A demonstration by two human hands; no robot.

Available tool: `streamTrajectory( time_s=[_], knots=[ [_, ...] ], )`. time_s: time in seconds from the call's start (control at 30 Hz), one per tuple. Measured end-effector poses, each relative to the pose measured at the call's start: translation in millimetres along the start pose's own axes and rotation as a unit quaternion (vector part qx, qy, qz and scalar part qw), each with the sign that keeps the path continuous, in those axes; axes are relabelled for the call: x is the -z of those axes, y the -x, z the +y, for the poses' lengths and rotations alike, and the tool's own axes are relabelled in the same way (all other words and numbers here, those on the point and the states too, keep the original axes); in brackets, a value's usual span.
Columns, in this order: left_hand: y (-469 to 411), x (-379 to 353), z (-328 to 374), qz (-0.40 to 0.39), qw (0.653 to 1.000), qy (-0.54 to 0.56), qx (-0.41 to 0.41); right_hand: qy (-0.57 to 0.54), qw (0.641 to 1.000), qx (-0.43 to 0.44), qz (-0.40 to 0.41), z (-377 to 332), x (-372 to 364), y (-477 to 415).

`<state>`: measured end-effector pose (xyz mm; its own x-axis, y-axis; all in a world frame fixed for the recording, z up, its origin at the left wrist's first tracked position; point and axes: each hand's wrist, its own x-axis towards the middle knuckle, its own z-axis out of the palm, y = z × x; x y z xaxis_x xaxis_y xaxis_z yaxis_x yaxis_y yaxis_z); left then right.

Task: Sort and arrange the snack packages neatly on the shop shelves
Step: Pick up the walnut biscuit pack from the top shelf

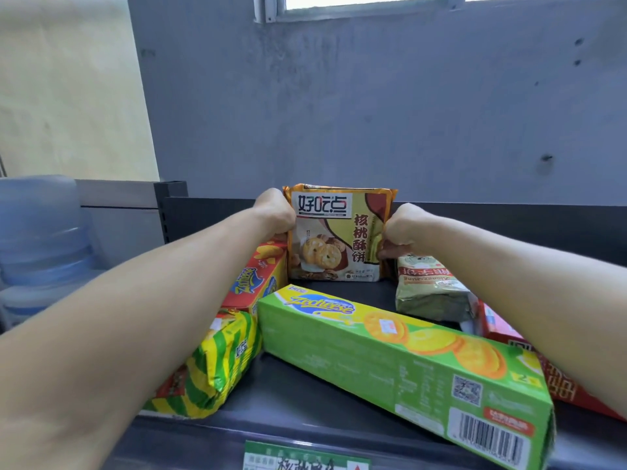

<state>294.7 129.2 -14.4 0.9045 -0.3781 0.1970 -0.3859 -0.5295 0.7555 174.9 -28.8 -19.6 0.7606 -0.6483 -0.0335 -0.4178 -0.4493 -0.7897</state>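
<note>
An orange and brown walnut biscuit pack [334, 239] stands upright at the back of the dark shelf [298, 401]. My left hand [276, 212] grips its left edge and my right hand [402, 232] grips its right edge, fingers curled round the pack. A long green biscuit box [390, 361] lies slanted across the shelf front. To the left lie a red box [258, 279] and a yellow and green striped bag [217, 361]. At the right sit an olive green bag [431, 290] and a red pack [556, 385], partly under my right forearm.
A grey wall [373, 113] rises behind the shelf, and the shelf's low back panel [217, 215] runs behind the pack. Blue water bottles [37, 239] stand at the left. A green price label [305, 457] hangs on the shelf's front edge.
</note>
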Motion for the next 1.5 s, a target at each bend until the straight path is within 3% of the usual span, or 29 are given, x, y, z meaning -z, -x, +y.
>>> streamTrajectory(
  time_s=[0.13,0.4,0.57,0.73,0.8,0.97,1.17,1.37,1.5],
  knots=[
    [-3,-2,-3,0.009,1.0,-0.017,0.002,0.037,0.999,0.005,0.01,-3,-4,4],
    [-1,0,-2,0.013,0.999,0.051,0.013,-0.034,0.999,0.004,0.027,-8,-9,16],
    [15,5,5,-0.052,0.996,0.069,0.02,-0.011,1.0,0.002,0.005,-9,-8,25],
    [28,12,12,0.024,0.999,-0.008,-0.022,0.021,0.99,0.038,0.136,-19,3,35],
    [35,15,19,0.043,0.997,-0.027,-0.062,0.021,0.986,0.064,0.152,-21,13,40],
    [63,9,50,-0.038,0.99,0.004,-0.136,0.058,0.978,0.103,0.171,-19,37,62],
    [82,-28,84,-0.141,0.976,-0.038,-0.164,0.096,0.979,0.058,0.171,12,62,88],
    [93,-57,87,-0.26,0.954,-0.123,-0.088,0.1,0.985,0.011,0.141,40,77,100],
    [92,-64,84,-0.281,0.949,-0.136,-0.038,0.094,0.988,0.006,0.125,48,83,104]
  ],
)
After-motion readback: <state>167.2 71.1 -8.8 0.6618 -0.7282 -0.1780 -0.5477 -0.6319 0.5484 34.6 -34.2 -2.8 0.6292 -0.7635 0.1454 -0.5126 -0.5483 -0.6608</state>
